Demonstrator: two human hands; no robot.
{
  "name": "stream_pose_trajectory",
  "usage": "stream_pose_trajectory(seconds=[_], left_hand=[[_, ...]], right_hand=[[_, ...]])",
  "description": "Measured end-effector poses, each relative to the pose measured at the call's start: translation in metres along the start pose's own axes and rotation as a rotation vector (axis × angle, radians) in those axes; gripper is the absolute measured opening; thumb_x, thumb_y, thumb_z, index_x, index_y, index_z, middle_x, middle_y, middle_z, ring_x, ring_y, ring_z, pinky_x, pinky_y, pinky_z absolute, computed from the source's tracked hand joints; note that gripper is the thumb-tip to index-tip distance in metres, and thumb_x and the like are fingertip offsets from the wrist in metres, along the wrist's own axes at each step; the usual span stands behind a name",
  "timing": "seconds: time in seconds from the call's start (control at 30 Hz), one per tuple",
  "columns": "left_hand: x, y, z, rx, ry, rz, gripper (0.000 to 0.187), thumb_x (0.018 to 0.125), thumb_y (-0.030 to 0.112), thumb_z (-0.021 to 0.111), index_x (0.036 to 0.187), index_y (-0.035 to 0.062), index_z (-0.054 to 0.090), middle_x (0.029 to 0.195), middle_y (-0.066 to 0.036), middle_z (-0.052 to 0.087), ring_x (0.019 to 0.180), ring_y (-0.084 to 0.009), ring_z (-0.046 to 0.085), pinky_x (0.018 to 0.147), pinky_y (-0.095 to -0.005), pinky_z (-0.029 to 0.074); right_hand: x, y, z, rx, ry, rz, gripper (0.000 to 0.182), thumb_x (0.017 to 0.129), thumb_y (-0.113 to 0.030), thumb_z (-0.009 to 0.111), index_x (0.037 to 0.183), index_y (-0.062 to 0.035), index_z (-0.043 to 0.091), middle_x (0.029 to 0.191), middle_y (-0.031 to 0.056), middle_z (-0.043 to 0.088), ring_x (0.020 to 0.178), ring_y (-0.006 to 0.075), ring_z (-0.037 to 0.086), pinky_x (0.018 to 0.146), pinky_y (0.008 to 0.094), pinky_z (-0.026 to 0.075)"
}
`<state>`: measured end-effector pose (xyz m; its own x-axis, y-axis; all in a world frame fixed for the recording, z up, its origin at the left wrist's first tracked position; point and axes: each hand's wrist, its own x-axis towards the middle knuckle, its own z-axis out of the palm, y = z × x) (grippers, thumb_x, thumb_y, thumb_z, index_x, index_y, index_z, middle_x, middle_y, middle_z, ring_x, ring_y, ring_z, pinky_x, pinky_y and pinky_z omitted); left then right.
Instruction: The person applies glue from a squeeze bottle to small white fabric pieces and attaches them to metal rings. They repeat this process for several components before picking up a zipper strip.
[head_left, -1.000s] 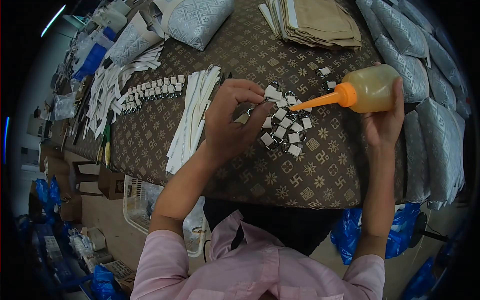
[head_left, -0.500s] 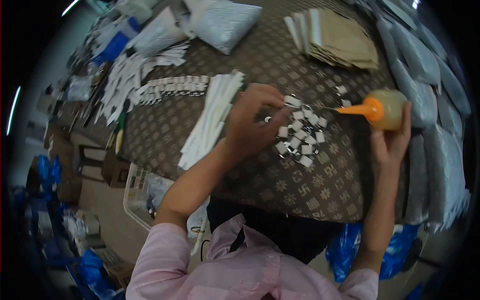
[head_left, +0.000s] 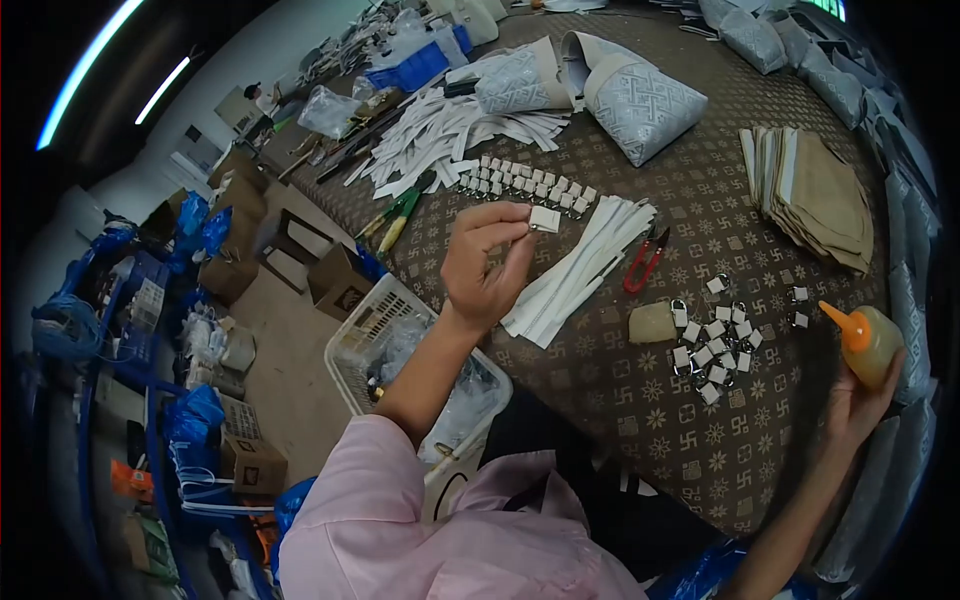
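Note:
My left hand point(head_left: 476, 268) pinches a small white tab with a metal clasp point(head_left: 544, 219) between thumb and fingers. It is just in front of the rows of similar tabs point(head_left: 530, 184) and left of a bundle of white strips point(head_left: 580, 272). Over at the right, my right hand point(head_left: 853, 408) is wrapped round a squeeze bottle point(head_left: 872, 352) of yellowish liquid, its orange nozzle tilted up and to the left. Between the hands lies a loose pile of white tabs with metal clasps point(head_left: 714, 346). A yellowish block point(head_left: 652, 324) sits beside that pile.
Red-handled snips point(head_left: 647, 262) lie beyond the block. Brown flat pieces point(head_left: 818, 200) are stacked at the back right, with grey patterned pouches point(head_left: 645, 105) at the back. A plastic basket point(head_left: 345, 350) stands by the table's left edge. Green-handled tools point(head_left: 402, 220) lie near that edge.
My left hand has moved left from the loose pile to the tab rows, carrying a tab away from the nozzle. The bottle has drawn back and tipped upward. The view has shifted left.

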<state>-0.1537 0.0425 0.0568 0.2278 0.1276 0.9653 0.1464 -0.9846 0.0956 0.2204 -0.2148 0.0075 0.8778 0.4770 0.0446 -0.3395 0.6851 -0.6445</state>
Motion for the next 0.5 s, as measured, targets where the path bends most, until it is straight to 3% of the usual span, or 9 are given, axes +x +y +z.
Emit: stream_pose_trajectory(seconds=[0.07,0.5], left_hand=[[0.003,0.007,-0.006,0.017,0.014,0.040,0.025,0.068,-0.009,0.066,0.087,0.0013,0.054,0.092,-0.015,0.059,0.081,-0.0231,0.061,0.069,-0.0281,0.050],[0.005,0.026,-0.004,-0.024,0.033,0.117,0.032,0.067,-0.011,0.067,0.091,0.0034,0.051,0.096,-0.016,0.055,0.084,-0.0258,0.061,0.069,-0.0309,0.051]], right_hand=[[-0.001,0.000,0.000,0.051,-0.071,0.029,0.043,0.088,-0.027,0.055,0.117,0.0032,0.044,0.117,0.0184,0.051,0.106,0.0282,0.054,0.088,0.0407,0.050],[-0.012,0.001,0.014,0.034,-0.112,-0.001,0.044,0.089,-0.028,0.052,0.120,0.0022,0.043,0.120,0.0178,0.049,0.107,0.0287,0.053,0.085,0.0408,0.052]])
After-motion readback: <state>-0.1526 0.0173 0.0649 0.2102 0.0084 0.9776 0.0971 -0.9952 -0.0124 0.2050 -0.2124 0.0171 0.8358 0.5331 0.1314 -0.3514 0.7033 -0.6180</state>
